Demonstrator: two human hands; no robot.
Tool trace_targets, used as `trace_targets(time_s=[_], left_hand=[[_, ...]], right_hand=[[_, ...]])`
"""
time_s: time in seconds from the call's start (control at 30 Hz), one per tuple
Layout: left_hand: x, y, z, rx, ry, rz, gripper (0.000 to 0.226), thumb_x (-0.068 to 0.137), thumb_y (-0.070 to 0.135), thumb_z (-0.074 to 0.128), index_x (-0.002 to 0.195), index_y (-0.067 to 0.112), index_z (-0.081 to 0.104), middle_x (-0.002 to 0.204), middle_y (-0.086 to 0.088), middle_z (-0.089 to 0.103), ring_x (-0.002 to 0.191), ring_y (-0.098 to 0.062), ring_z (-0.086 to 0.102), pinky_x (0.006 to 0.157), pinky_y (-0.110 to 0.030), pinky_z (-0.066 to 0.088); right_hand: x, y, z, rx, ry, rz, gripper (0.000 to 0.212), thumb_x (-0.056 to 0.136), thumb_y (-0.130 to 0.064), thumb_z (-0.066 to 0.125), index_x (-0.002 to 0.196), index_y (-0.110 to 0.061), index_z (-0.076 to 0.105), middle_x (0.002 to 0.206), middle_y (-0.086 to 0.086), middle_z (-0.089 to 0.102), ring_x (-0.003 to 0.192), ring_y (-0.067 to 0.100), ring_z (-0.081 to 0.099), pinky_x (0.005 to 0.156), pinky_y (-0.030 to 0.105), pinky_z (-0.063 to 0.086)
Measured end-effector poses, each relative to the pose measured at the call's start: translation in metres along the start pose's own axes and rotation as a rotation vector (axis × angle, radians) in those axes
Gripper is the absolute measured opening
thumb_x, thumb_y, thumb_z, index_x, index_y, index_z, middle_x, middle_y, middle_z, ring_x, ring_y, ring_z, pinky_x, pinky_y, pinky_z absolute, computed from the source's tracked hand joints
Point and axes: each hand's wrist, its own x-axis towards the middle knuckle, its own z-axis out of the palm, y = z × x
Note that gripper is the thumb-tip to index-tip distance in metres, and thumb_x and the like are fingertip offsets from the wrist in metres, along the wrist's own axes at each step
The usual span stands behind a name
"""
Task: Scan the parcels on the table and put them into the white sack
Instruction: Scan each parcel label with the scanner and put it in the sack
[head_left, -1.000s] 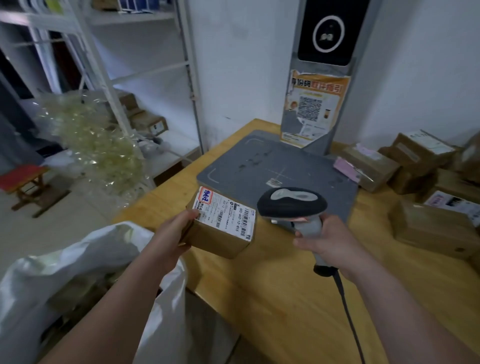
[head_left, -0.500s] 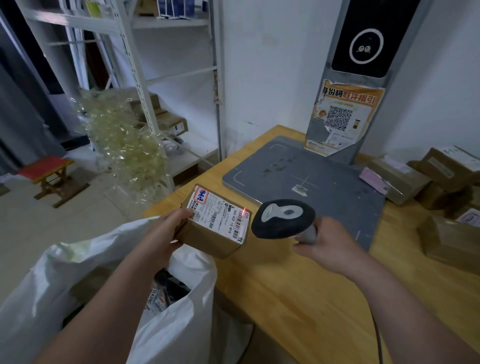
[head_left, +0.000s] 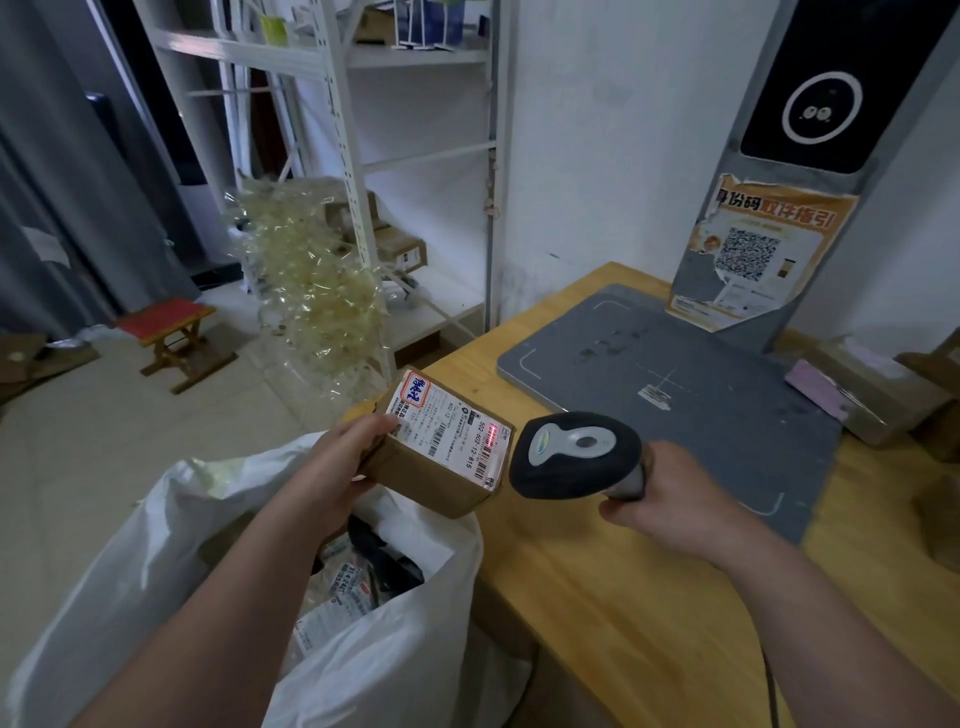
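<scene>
1. Head view, risks:
   - My left hand (head_left: 332, 467) is clamped on one end only of the cardboard parcel (head_left: 441, 457), so the far end hangs unsupported over the mouth of the white sack (head_left: 156, 545). A loose grip could drop it in before the code reads.
   - My right hand (head_left: 670, 512) is wrapped tight around the grip of the barcode scanner (head_left: 574, 454), its head just beside the parcel. If either hand tilts, the red line may leave the barcode and the read would likely fail.
   - The sack stands off the edge of the table (head_left: 597, 597); a careless release could miss its mouth.
2. Head view, parcel:
   - Small brown carton, label (head_left: 452, 434) facing up.
   - A red scan line crosses the barcode at the label's scanner-side end.
   - Labelled packages already lie inside the sack.
</scene>
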Motion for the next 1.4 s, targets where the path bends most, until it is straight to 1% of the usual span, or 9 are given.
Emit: trace_targets(time_s=[0.2, 0.3, 0.4, 0.57, 0.7, 0.83, 0.93, 1.13, 1.4], left_hand=[[-0.001, -0.002, -0.019, -0.035, 0.062, -0.017, 0.009, 0.088, 0.025, 0.063, 0.094, 0.019, 0.067, 0.095, -0.001, 0.066, 0.092, -0.017, 0.058, 0.099, -0.039, 0.042], [-0.003, -0.003, -0.033, -0.026, 0.090, 0.000, 0.014, 0.089, 0.027, 0.062, 0.100, 0.020, 0.066, 0.097, -0.004, 0.068, 0.088, -0.017, 0.061, 0.077, -0.032, 0.049], [0.004, -0.011, -0.050, 0.109, 0.210, 0.049, 0.052, 0.082, 0.038, 0.068, 0.129, 0.022, 0.057, 0.119, -0.003, 0.063, 0.096, -0.021, 0.062, 0.060, -0.027, 0.047], [0.014, -0.023, -0.067, 0.697, 0.434, 0.031, 0.088, 0.061, 0.063, 0.071, 0.140, 0.036, 0.043, 0.138, -0.013, 0.039, 0.124, -0.036, 0.039, 0.099, -0.048, 0.042], [0.017, -0.038, -0.055, 0.889, 0.216, -0.037, 0.103, 0.051, 0.084, 0.064, 0.132, 0.021, 0.051, 0.131, -0.013, 0.053, 0.118, -0.033, 0.051, 0.099, -0.045, 0.045], [0.013, -0.028, -0.018, 0.700, 0.052, 0.023, 0.053, 0.085, 0.038, 0.070, 0.130, 0.012, 0.056, 0.126, -0.010, 0.061, 0.105, -0.024, 0.061, 0.088, -0.037, 0.052], [0.016, -0.012, 0.030, 0.694, -0.030, 0.125, 0.044, 0.091, 0.029, 0.065, 0.131, 0.014, 0.057, 0.126, -0.007, 0.061, 0.108, -0.020, 0.059, 0.089, -0.031, 0.047], [0.005, 0.016, 0.169, 0.618, -0.281, 0.280, 0.038, 0.091, 0.027, 0.065, 0.127, 0.016, 0.060, 0.119, -0.005, 0.062, 0.104, -0.022, 0.061, 0.093, -0.039, 0.051], [-0.040, 0.013, 0.375, 0.796, -0.612, 0.457, 0.044, 0.095, 0.027, 0.059, 0.136, 0.012, 0.053, 0.137, -0.005, 0.055, 0.124, -0.021, 0.053, 0.104, -0.039, 0.043]], right_hand=[[0.011, -0.008, 0.013, -0.003, -0.008, -0.023, 0.025, 0.072, -0.005, 0.073, 0.076, -0.024, 0.057, 0.071, 0.004, 0.062, 0.062, 0.021, 0.059, 0.057, 0.033, 0.043], [0.015, -0.015, 0.021, 0.010, -0.026, -0.047, 0.026, 0.073, -0.003, 0.073, 0.076, -0.022, 0.054, 0.068, 0.001, 0.057, 0.059, 0.016, 0.055, 0.055, 0.030, 0.041], [0.019, -0.023, 0.029, 0.010, -0.047, -0.080, 0.026, 0.074, -0.004, 0.073, 0.079, -0.022, 0.054, 0.072, -0.001, 0.058, 0.061, 0.014, 0.056, 0.054, 0.028, 0.042], [0.022, -0.027, 0.042, -0.017, -0.062, -0.109, 0.031, 0.075, -0.008, 0.074, 0.075, -0.028, 0.050, 0.069, -0.007, 0.054, 0.061, 0.009, 0.054, 0.053, 0.022, 0.037], [0.022, -0.019, 0.045, -0.014, -0.058, -0.087, 0.029, 0.073, -0.011, 0.075, 0.076, -0.028, 0.052, 0.072, -0.005, 0.057, 0.064, 0.012, 0.057, 0.055, 0.025, 0.041], [0.016, 0.001, 0.034, 0.035, -0.004, -0.006, 0.022, 0.073, -0.015, 0.076, 0.080, -0.024, 0.057, 0.071, -0.002, 0.060, 0.062, 0.014, 0.057, 0.053, 0.026, 0.041], [0.006, 0.022, 0.015, 0.108, 0.074, 0.081, 0.019, 0.073, -0.016, 0.077, 0.075, -0.021, 0.059, 0.066, 0.000, 0.060, 0.059, 0.016, 0.057, 0.054, 0.028, 0.041], [-0.035, 0.086, -0.053, 0.287, 0.286, 0.249, 0.018, 0.078, -0.016, 0.078, 0.079, -0.022, 0.061, 0.075, 0.003, 0.067, 0.067, 0.015, 0.061, 0.056, 0.026, 0.044], [-0.105, 0.197, -0.150, 0.391, 0.581, 0.451, 0.015, 0.079, -0.018, 0.076, 0.084, -0.013, 0.063, 0.074, 0.005, 0.065, 0.069, 0.019, 0.061, 0.058, 0.027, 0.040]])
